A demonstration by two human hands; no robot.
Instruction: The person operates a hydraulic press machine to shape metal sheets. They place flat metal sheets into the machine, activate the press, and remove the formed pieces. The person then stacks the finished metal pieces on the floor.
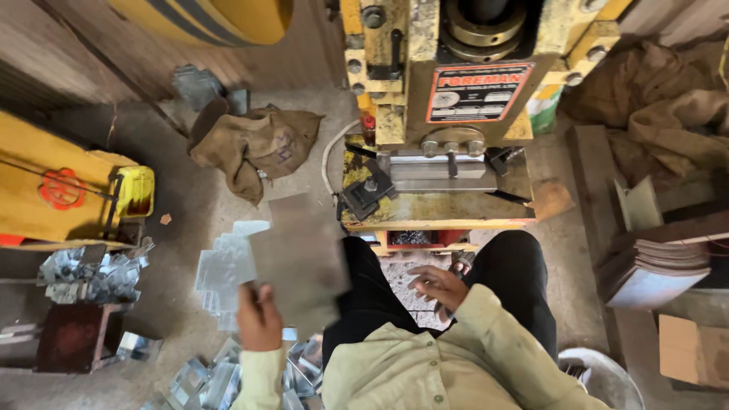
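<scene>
My left hand (258,319) is raised at my left side and grips the lower edge of a flat grey metal sheet (300,258), which looks blurred. My right hand (437,287) hovers over my lap between my knees, fingers spread and holding nothing. In front of me stands a yellow press machine (448,76) with a grey die block (440,173) on its bed. On the floor to my left lies a pile of cut metal blanks (224,269), just under the sheet.
Shiny bent metal pieces (205,380) lie by my left hip, and more fill a heap (91,275) at far left. A burlap sack (254,144) lies on the floor. Stacked sheets (657,266) sit at right, with a cardboard piece (691,349).
</scene>
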